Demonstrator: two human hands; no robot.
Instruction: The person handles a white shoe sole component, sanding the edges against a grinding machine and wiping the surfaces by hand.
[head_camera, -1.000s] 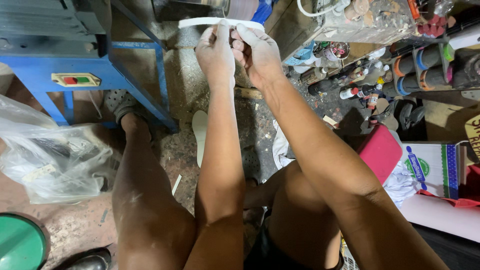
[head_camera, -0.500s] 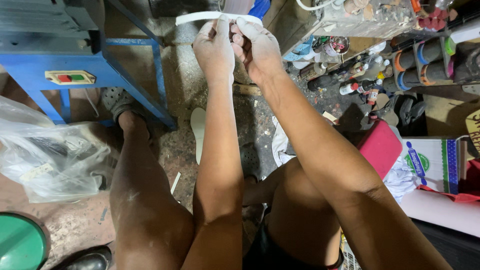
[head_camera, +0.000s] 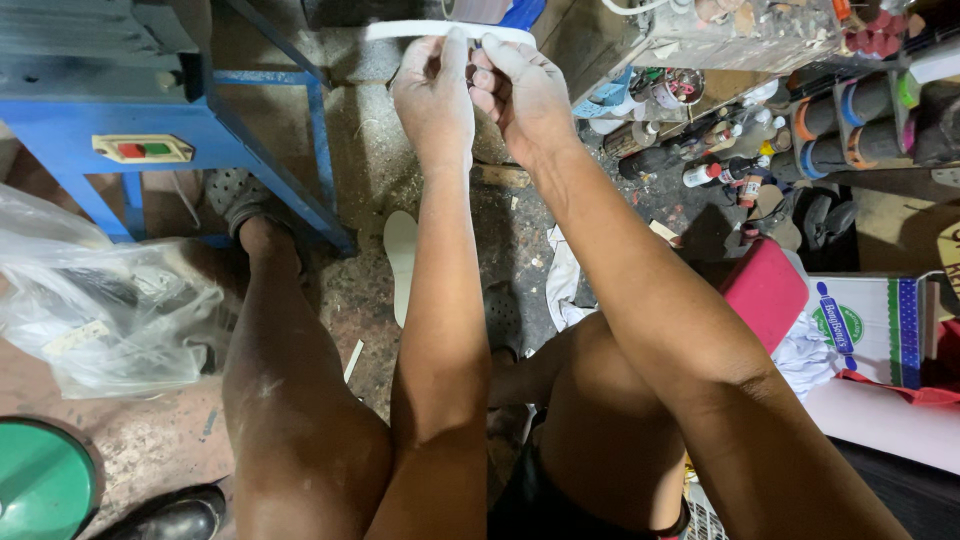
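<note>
Both my arms reach out over my bare knees. My left hand (head_camera: 432, 100) and my right hand (head_camera: 522, 92) together grip a flat white insole-shaped piece (head_camera: 400, 30), held edge-on near the top of the view. Fingers of both hands pinch its middle from below. Another white insole (head_camera: 401, 262) lies on the dusty floor between my legs.
A blue metal machine stand (head_camera: 120, 130) with a red and green switch stands at the left. A clear plastic bag (head_camera: 100, 310) lies by my left knee, a green round lid (head_camera: 40, 485) below it. Bottles, cans and tape rolls (head_camera: 830, 130) crowd the right; a red stool (head_camera: 765, 292) and box sit nearby.
The hands and the white piece have shifted slightly up and away; the grip stays the same.
</note>
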